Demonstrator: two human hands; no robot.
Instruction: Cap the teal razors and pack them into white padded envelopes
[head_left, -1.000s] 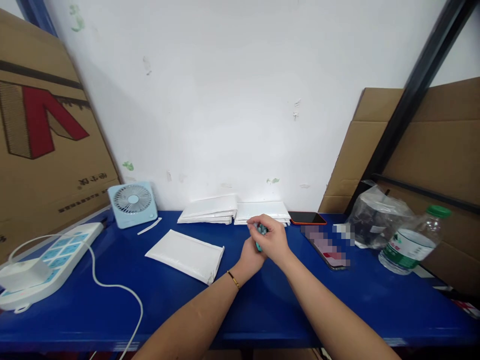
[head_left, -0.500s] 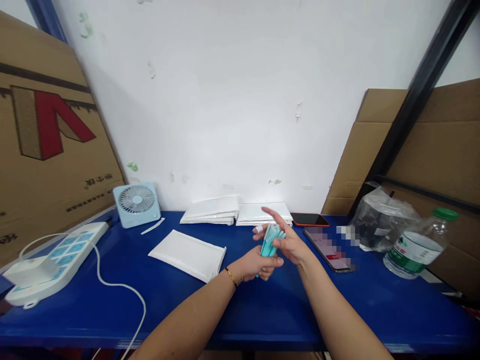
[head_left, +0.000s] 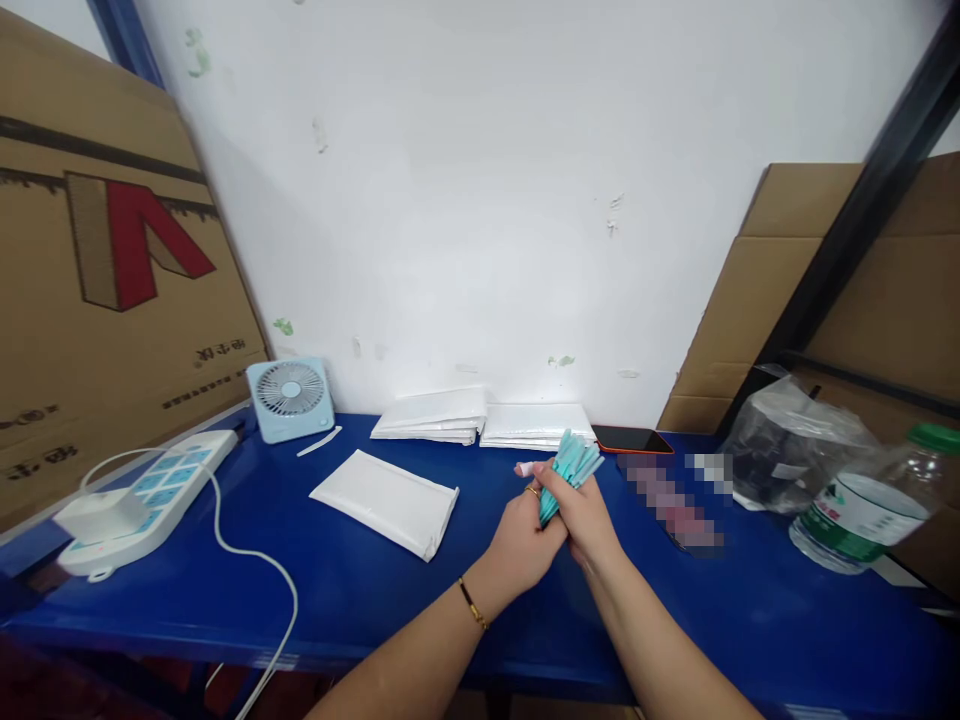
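Observation:
Both hands meet over the middle of the blue table (head_left: 360, 590) around a fanned bundle of thin teal strips (head_left: 571, 470). My left hand (head_left: 521, 535), with a bracelet at the wrist and a ring, wraps the bundle's lower end. My right hand (head_left: 581, 515) closes on it from the right, just below the fanned tips. A white padded envelope (head_left: 385, 500) lies flat to the left of my hands. Two low stacks of white envelopes (head_left: 484, 423) rest against the wall behind them.
A small blue desk fan (head_left: 290, 398) and a white power strip (head_left: 139, 497) with a cable stand at the left before a cardboard box (head_left: 97, 280). Two phones (head_left: 660, 475), a clear plastic bag (head_left: 799, 445) and a water bottle (head_left: 862, 510) lie at the right.
Both hands shifted slightly right and closed together on the teal bundle; my right hand's fingers, spread half a second ago, are now wrapped round it. The strips fan out above the hands.

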